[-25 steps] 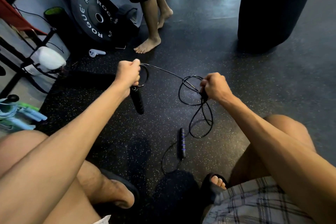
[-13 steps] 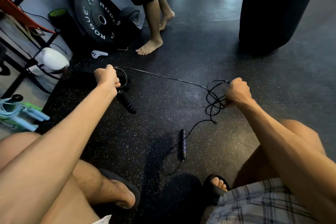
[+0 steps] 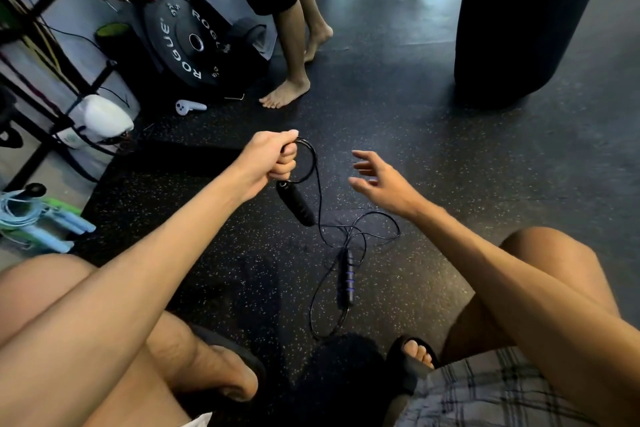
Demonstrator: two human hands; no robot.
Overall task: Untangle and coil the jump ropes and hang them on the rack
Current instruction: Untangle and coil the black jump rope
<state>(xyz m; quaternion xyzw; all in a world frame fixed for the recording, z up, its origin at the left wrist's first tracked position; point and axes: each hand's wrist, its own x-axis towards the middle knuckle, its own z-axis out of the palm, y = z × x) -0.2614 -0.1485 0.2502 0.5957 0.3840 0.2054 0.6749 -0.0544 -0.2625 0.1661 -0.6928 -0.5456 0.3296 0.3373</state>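
Observation:
My left hand (image 3: 268, 158) grips a small coil of the black jump rope (image 3: 320, 218) above the floor. One black handle (image 3: 298, 203) dangles just under that fist. The rope drops from the coil to a loose tangle on the floor, where the second handle (image 3: 346, 282), black with purple rings, lies flat. My right hand (image 3: 379, 180) hovers to the right of the coil with its fingers spread, holding nothing. A light blue jump rope (image 3: 33, 218) lies bundled at the far left beside the black rack (image 3: 48, 107).
A person's bare legs (image 3: 294, 55) stand ahead by a black weight plate (image 3: 188, 42). A black punching bag (image 3: 519, 21) hangs at right. A white controller (image 3: 188, 107) lies on the speckled rubber floor (image 3: 485, 166). My knees and sandalled feet frame the bottom.
My right hand has let go of the rope and opened, and the loops it held have fallen to the floor. My left hand moved right, back toward the middle, keeping its coil.

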